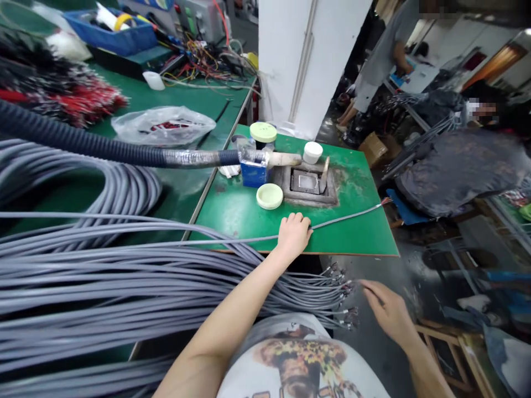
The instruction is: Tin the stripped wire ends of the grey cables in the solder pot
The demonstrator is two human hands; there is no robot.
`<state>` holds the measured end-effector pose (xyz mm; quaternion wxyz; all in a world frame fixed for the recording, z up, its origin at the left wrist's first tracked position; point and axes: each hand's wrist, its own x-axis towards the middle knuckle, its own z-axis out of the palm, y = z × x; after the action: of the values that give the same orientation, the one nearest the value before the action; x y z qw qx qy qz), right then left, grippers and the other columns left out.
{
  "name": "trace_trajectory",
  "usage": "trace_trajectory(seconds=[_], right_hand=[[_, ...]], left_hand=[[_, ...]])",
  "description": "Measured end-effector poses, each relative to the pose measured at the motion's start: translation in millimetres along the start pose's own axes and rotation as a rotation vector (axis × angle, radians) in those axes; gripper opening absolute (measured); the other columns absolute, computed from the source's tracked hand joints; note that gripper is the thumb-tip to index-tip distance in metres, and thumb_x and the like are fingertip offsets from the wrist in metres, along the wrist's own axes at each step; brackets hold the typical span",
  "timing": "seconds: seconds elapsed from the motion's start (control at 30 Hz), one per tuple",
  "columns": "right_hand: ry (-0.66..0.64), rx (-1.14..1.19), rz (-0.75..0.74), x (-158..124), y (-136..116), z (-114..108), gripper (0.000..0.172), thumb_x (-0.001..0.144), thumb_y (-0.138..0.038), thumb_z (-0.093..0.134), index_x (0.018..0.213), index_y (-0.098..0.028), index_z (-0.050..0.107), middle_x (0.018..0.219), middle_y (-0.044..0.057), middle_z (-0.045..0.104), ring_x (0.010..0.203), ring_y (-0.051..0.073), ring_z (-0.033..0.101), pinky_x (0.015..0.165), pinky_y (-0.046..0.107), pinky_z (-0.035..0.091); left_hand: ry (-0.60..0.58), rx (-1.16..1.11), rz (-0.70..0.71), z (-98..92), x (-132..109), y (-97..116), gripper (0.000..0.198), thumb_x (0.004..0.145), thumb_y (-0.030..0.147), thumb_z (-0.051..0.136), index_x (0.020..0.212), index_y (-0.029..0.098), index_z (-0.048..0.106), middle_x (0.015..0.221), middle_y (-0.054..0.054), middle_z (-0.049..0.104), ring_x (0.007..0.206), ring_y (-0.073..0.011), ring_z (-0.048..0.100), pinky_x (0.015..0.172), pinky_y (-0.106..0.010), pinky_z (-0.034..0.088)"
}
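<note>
My left hand [293,236] is closed around a grey cable [346,218] and rests on the green tabletop [226,221]. Beyond the fist the cable runs right, its bare, fanned-out wire ends [386,201] reaching the table's right edge. Lower down, my right hand [388,312] is beside the stripped ends [348,286] of a thick bundle of grey cables [166,282]. Its fingertips are pressed together there; what lies between them is too small to make out. Behind my left hand, a square metal pot with a shiny surface [307,181] is set into the table.
A black corrugated hose [124,152] ends in a nozzle above a blue box [254,174]. Around the pot stand a pale green dish [269,197], a white tub [312,152] and a green-lidded jar [263,132]. A white pillar [282,66] rises behind. Another person [375,61] stands back right.
</note>
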<state>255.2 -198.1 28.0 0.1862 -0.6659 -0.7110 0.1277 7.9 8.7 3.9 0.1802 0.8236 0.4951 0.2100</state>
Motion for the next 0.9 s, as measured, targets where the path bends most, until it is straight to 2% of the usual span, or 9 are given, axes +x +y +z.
trace_trajectory(seconds=[0.1,0.17,0.3,0.4,0.43,0.5,0.63,0.8,0.9], right_hand=[[-0.188,0.521,0.146,32.5,-33.6,25.4,0.032,0.093,-0.036,0.045,0.112,-0.019,0.066,0.096,0.011,0.074,0.080,0.020,0.071,0.072,0.034,0.059],[-0.196,0.875,0.227,63.7,-45.0,37.3,0.042,0.094,-0.045,0.042,0.118,-0.016,0.060,0.092,0.013,0.074,0.074,0.021,0.072,0.065,0.036,0.059],[0.227,1.273,0.329,121.1,-45.0,32.9,0.047,0.093,-0.051,0.039,0.121,-0.015,0.054,0.090,0.011,0.073,0.077,0.020,0.071,0.069,0.037,0.058],[0.437,1.222,0.278,137.6,-49.8,17.6,0.043,0.095,-0.047,0.038,0.121,-0.016,0.053,0.066,0.000,0.066,0.052,0.013,0.062,0.054,0.026,0.052],[0.404,1.140,0.236,136.6,-54.5,14.4,0.041,0.095,-0.045,0.038,0.121,-0.017,0.053,0.059,-0.003,0.061,0.046,0.011,0.056,0.048,0.023,0.048],[0.194,0.931,0.134,127.1,-66.1,13.7,0.037,0.096,-0.041,0.039,0.119,-0.017,0.054,0.053,-0.005,0.056,0.042,0.010,0.051,0.045,0.021,0.043],[-0.281,0.541,-0.088,95.9,-83.1,31.8,0.034,0.097,-0.032,0.038,0.124,-0.018,0.053,0.060,-0.003,0.058,0.053,0.011,0.056,0.057,0.022,0.046],[-0.421,0.356,-0.182,71.9,-83.8,51.8,0.035,0.097,-0.027,0.035,0.127,-0.019,0.051,0.063,-0.003,0.061,0.056,0.012,0.058,0.060,0.023,0.045],[-0.506,0.372,-0.196,71.3,-86.0,49.1,0.030,0.096,-0.028,0.040,0.119,-0.019,0.057,0.069,-0.001,0.065,0.064,0.013,0.062,0.064,0.023,0.046]], left_hand=[[-0.007,0.019,0.038,-2.0,-1.9,11.0,0.013,0.089,0.024,0.051,0.091,0.015,0.060,0.093,-0.011,0.058,0.093,-0.0254,0.050,0.078,-0.038,0.037],[0.017,-0.038,0.075,-10.1,-16.3,19.5,0.014,0.091,0.024,0.047,0.092,0.016,0.058,0.092,-0.009,0.058,0.089,-0.0232,0.051,0.077,-0.036,0.038],[-0.029,-0.231,0.192,-24.8,-61.2,28.7,0.015,0.092,0.023,0.042,0.091,0.018,0.057,0.090,-0.007,0.057,0.086,-0.0201,0.051,0.077,-0.033,0.040],[-0.136,-0.388,0.211,-25.7,-87.8,25.2,0.012,0.089,0.022,0.047,0.087,0.018,0.059,0.086,-0.006,0.057,0.083,-0.0190,0.052,0.075,-0.032,0.041],[-0.162,-0.462,0.189,-24.8,-92.9,22.9,0.011,0.088,0.023,0.050,0.086,0.018,0.060,0.085,-0.005,0.057,0.082,-0.0186,0.052,0.075,-0.031,0.041],[-0.163,-0.670,0.086,-23.9,-97.1,18.3,0.012,0.086,0.026,0.056,0.089,0.018,0.062,0.083,-0.004,0.059,0.080,-0.0171,0.053,0.074,-0.030,0.042],[0.004,-1.202,-0.230,-31.7,-89.1,8.2,0.031,0.082,0.036,0.061,0.105,0.015,0.065,0.080,-0.003,0.062,0.069,-0.0120,0.052,0.068,-0.025,0.042],[0.246,-1.474,-0.426,-44.0,-80.4,-8.3,0.032,0.076,0.041,0.067,0.088,0.012,0.072,0.076,-0.005,0.066,0.064,-0.0106,0.052,0.063,-0.023,0.043],[0.257,-1.507,-0.441,-42.7,-82.2,-10.2,0.030,0.076,0.041,0.067,0.081,0.013,0.074,0.078,-0.007,0.068,0.067,-0.0125,0.055,0.064,-0.024,0.044]])
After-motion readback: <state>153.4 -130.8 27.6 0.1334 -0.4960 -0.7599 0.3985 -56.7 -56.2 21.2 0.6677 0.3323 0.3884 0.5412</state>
